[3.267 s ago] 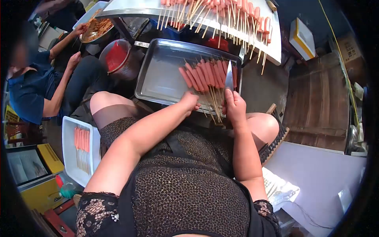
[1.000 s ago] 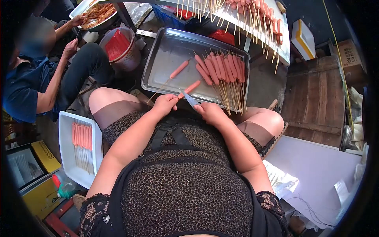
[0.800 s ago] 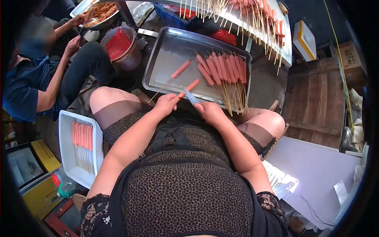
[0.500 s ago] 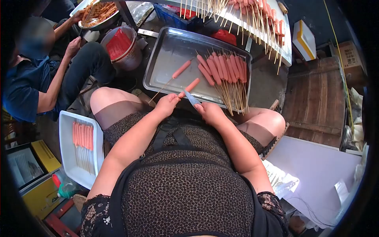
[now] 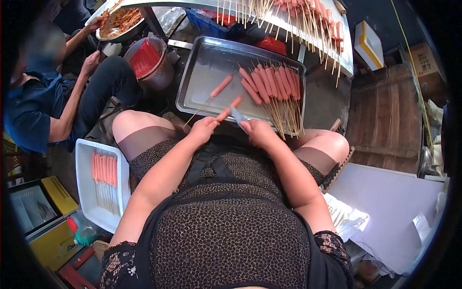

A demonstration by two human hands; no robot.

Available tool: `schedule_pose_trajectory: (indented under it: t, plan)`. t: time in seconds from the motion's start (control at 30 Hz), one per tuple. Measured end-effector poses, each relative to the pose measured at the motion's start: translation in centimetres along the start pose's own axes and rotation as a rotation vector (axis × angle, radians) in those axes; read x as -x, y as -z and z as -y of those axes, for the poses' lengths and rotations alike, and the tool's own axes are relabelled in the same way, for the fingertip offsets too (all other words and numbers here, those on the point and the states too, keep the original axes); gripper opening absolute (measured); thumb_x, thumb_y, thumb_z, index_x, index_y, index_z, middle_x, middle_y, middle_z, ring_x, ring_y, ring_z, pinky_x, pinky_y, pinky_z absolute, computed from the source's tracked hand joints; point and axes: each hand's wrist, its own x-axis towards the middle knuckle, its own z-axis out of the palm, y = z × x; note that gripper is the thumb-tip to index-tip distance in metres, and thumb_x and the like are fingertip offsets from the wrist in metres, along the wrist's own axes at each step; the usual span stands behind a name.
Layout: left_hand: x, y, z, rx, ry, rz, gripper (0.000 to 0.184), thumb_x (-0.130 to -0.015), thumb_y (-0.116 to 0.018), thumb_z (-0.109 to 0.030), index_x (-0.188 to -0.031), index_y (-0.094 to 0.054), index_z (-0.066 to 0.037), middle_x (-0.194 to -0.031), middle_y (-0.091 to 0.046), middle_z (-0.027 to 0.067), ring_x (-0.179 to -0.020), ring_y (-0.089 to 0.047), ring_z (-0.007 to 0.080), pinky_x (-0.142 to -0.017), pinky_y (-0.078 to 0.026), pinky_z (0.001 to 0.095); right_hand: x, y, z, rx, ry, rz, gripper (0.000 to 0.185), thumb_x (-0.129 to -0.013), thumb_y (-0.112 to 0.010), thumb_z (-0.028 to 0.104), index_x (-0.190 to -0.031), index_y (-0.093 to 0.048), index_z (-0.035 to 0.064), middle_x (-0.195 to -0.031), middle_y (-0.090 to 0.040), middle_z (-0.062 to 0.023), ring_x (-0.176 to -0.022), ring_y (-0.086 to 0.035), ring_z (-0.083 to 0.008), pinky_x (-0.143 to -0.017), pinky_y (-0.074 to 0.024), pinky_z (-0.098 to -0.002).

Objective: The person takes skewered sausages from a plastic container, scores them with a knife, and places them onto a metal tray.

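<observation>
Spanning top of view, bench (image 5: 344,61) carries sausages on sticks, w/ metal tray (image 5: 202,72) below it, white tub (image 5: 88,188) by wearer's L thigh, & bucket (image 5: 161,78) L of metal tray. Metal tray holds skewered bunch (image 5: 274,84) at R side, sticks over near rim, plus lone skewered sausage (image 5: 222,86) well apart, toward L; tub holds a row, also on sticks. At tray's near edge, R hand (image 5: 259,133) is closed on knife (image 5: 237,115), L hand (image 5: 204,129) pinches near end of held sausage (image 5: 230,108), blade at its side, contact unclear.
</observation>
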Motion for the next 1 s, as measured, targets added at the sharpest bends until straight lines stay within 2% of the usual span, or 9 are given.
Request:
schedule_pose_trajectory:
  t: [0.07,0.1,0.17,0.3,0.4,0.57,0.67,0.8,1.0]
  plan:
    - [-0.1,0.1,0.2,0.01,0.025,0.03,0.013,-0.089,-0.053,-0.018,-0.089,-0.06,-0.007,-0.064,-0.045,-0.0062,-0.055,-0.039,0.0046,-0.05,-0.032,0.0203,0.2,1.3,0.8,0.001,-0.11,0.087,0.046,-0.09,-0.045,0.039,-0.083,-0.063,-0.0025,-0.081,-0.061,-0.0252,-0.082,-0.057,-0.042,-0.074,-0.0439,-0.0458]
    - [-0.1,0.0,0.0,0.006,0.021,0.035,0.013,-0.089,-0.053,-0.018,-0.089,-0.06,-0.007,-0.064,-0.045,-0.0062,-0.055,-0.039,0.0046,-0.05,-0.032,0.0203,0.2,1.1,0.3,-0.001,-0.113,0.08,0.046,-0.09,-0.045,0.039,-0.083,-0.063,-0.0025,-0.081,-0.061,-0.0252,-0.082,-0.057,-0.042,-0.074,-0.0439,-0.0458]
    - [0.1,-0.1,-0.1,0.003,0.025,-0.007,0.013,-0.089,-0.053,-0.019,-0.087,-0.059,-0.007,-0.062,-0.044,-0.0063,-0.053,-0.039,0.0046,-0.049,-0.031,0.02,0.4,0.2,-0.5,0.019,0.04,0.021,0.049,-0.092,-0.044,0.043,-0.075,-0.057,-0.0019,-0.056,-0.055,-0.0116,-0.048,-0.056,-0.0255,-0.051,-0.0446,-0.0382]
    - [-0.3,0.1,-0.1,0.091,0.063,0.032,0.014,-0.089,-0.053,-0.019,-0.087,-0.059,-0.006,-0.061,-0.044,-0.0064,-0.052,-0.038,0.0044,-0.048,-0.031,0.0198,0.3,-0.8,-0.8,-0.016,-0.001,0.038,0.05,-0.092,-0.043,0.043,-0.076,-0.059,-0.0022,-0.062,-0.059,-0.0161,-0.057,-0.059,-0.032,-0.059,-0.0459,-0.0416]
    - [0.1,-0.1,-0.1,0.039,0.034,0.03,0.015,-0.089,-0.053,-0.019,-0.089,-0.06,-0.006,-0.062,-0.045,-0.0064,-0.052,-0.038,0.0043,-0.048,-0.031,0.0198,0.7,-2.4,-0.6,0.121,0.026,0.111,0.048,-0.091,-0.043,0.041,-0.082,-0.062,-0.0019,-0.078,-0.061,-0.0244,-0.079,-0.058,-0.0418,-0.074,-0.0439,-0.0466]
    - [0.6,0.0,-0.2,0.078,0.033,0.052,0.015,-0.089,-0.053,-0.019,-0.092,-0.061,-0.006,-0.063,-0.046,-0.0066,-0.054,-0.04,0.0037,-0.049,-0.032,0.0189,0.4,0.6,0.7,0.049,-0.082,0.169,0.046,-0.091,-0.043,0.039,-0.085,-0.064,-0.0015,-0.086,-0.062,-0.0241,-0.086,-0.059,-0.0395,-0.077,-0.0444,-0.0456]
    - [0.9,-0.2,0.1,0.065,0.013,0.092,0.015,-0.089,-0.053,-0.018,-0.092,-0.061,-0.006,-0.064,-0.046,-0.0064,-0.055,-0.04,0.0038,-0.05,-0.033,0.0187,-0.1,-1.0,-0.8,0.195,0.083,0.095,0.047,-0.092,-0.042,0.04,-0.082,-0.06,-0.0022,-0.069,-0.062,-0.0194,-0.063,-0.062,-0.0329,-0.063,-0.0475,-0.0425]
    - [1.1,0.1,-0.4,0.041,0.065,0.107,0.015,-0.089,-0.053,-0.018,-0.092,-0.061,-0.006,-0.065,-0.046,-0.0061,-0.056,-0.04,0.0041,-0.051,-0.033,0.019,0.2,0.9,0.2,0.116,-0.007,0.208,0.048,-0.093,-0.04,0.041,-0.081,-0.06,-0.0016,-0.062,-0.06,-0.0172,-0.055,-0.06,-0.0293,-0.057,-0.0473,-0.0402]
    - [1.2,0.0,-0.5,0.006,0.082,0.107,0.015,-0.089,-0.053,-0.018,-0.093,-0.061,-0.005,-0.066,-0.047,-0.0056,-0.056,-0.041,0.0045,-0.052,-0.034,0.0194,0.1,-0.4,-1.1,0.098,0.02,0.126,0.048,-0.093,-0.039,0.041,-0.082,-0.06,-0.0007,-0.065,-0.06,-0.019,-0.06,-0.06,-0.0332,-0.062,-0.0467,-0.0426]
